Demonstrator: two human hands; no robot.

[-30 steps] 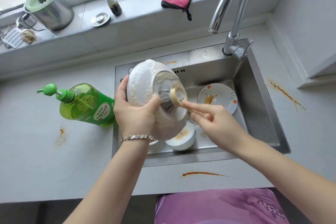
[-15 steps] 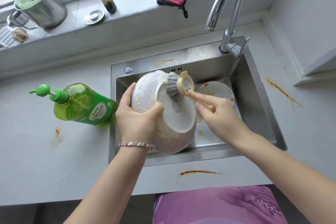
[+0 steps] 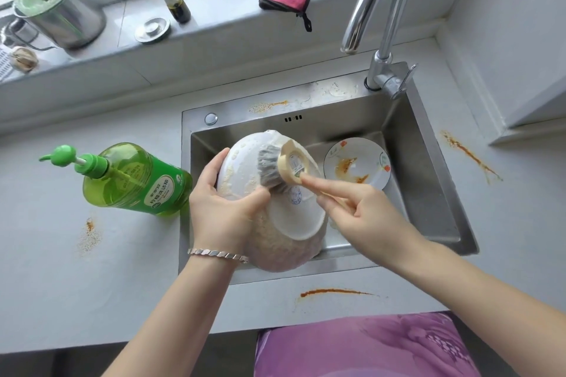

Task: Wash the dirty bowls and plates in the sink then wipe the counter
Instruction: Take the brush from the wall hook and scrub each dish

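brush point(image 3: 272, 170) | moved from bowl point(image 3: 298, 219) base up onto side wall

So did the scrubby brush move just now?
Yes. Against the plate lying in the sink, the brush has slid a little left, away from it, toward the left hand gripping the bowl.

The bowl point(image 3: 294, 220), its inside turned from view, hides much of the sink point(image 3: 337, 95) floor. The right hand point(image 3: 370, 220) covers most of the brush point(image 3: 292, 162) handle. The top edge crops the faucet point(image 3: 379, 70); the print on the bottle point(image 3: 134, 180) is too small to read.
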